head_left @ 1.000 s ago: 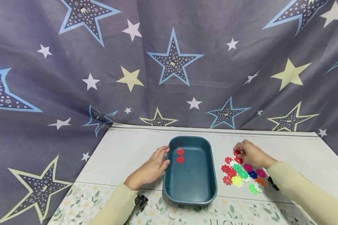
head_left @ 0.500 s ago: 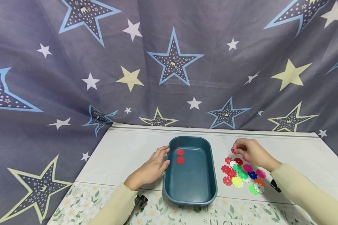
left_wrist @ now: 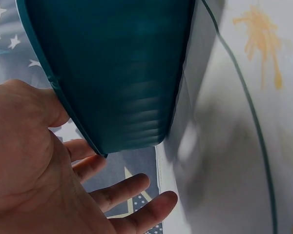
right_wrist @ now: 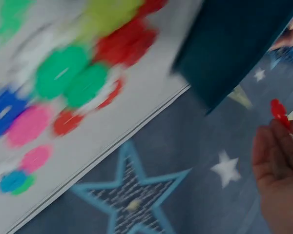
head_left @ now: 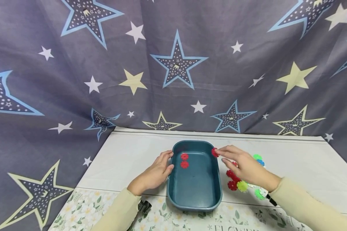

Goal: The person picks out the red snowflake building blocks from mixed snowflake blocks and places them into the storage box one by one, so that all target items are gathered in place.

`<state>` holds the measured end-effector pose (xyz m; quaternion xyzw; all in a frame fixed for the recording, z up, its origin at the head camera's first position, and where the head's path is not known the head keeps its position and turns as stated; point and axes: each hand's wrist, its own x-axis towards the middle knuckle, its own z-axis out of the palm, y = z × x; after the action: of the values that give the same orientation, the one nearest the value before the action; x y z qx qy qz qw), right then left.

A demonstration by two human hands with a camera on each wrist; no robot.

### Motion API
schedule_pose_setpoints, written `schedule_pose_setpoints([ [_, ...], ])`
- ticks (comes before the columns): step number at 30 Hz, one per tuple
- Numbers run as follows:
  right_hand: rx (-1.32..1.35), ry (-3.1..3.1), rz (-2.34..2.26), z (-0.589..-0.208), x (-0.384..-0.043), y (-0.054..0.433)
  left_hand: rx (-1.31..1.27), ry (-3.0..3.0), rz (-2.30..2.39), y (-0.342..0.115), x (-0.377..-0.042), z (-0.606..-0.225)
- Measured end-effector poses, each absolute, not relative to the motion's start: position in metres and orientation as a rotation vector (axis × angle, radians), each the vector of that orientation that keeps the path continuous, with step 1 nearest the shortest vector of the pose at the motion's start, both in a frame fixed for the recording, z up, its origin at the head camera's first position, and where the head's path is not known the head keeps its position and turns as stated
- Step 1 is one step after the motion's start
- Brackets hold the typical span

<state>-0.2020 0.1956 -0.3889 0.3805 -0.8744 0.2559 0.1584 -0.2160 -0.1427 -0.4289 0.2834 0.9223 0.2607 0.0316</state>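
My right hand (head_left: pixel 244 165) pinches a red flower-shaped plastic disc (head_left: pixel 215 152) between its fingertips, right at the right rim of the dark teal tray (head_left: pixel 220 179). In the right wrist view that red disc (right_wrist: pixel 279 111) appears edge-on at the fingers. Two more red discs (head_left: pixel 184 164) lie one in front of the other inside the tray, toward its far left. My left hand (head_left: pixel 153 175) rests on the tray's left side. In the left wrist view its loosely extended fingers (left_wrist: pixel 90 165) touch the rim, two of them reaching past it.
Right of the tray, partly hidden by my right hand, lie several loose discs: a yellow disc (head_left: pixel 242 186), red discs (head_left: pixel 232 185) and green discs (head_left: pixel 259 194) among them. A blue disc (right_wrist: pixel 7 112) and pink ones show in the right wrist view. A star-patterned curtain (head_left: pixel 176 96) hangs behind the table.
My right hand has lifted a red disc from the pile's far side and carried it left to the tray's right rim. The left hand has stayed at the tray.
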Motion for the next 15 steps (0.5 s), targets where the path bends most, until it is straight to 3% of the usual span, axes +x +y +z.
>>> schedule_pose_setpoints([
  [15, 1.475, -2.804, 0.487, -0.397, -0.193, 0.113, 0.89, 2.841, 0.808, -0.143, -0.216, -0.429],
])
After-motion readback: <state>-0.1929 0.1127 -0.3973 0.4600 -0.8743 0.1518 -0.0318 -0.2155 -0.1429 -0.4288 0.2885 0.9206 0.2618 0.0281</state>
